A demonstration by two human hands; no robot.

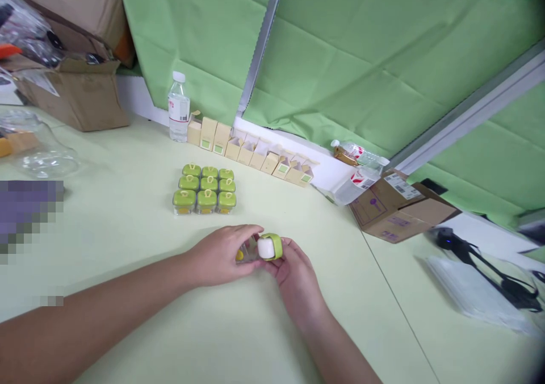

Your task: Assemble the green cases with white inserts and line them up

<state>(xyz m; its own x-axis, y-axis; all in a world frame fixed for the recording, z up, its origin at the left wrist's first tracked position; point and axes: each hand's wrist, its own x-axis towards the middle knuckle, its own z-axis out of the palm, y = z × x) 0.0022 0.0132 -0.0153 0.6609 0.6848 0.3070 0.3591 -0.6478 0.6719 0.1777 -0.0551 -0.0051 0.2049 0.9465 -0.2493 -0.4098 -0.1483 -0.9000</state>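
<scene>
In front of me, my left hand grips a small clear container lying on its side, with something yellow showing in it. My right hand holds a green lid whose white inner side faces the container. Lid and container are very close; whether they touch is hard to see behind the fingers. Beyond my left hand stand several small clear containers with green lids in tidy rows, each lid bearing a pale loop.
Small cardboard boxes line the back edge, some with flaps up. A water bottle stands at their left end. Lying bottles and a carton are at right, near plastic bags. A clear jar lies at left.
</scene>
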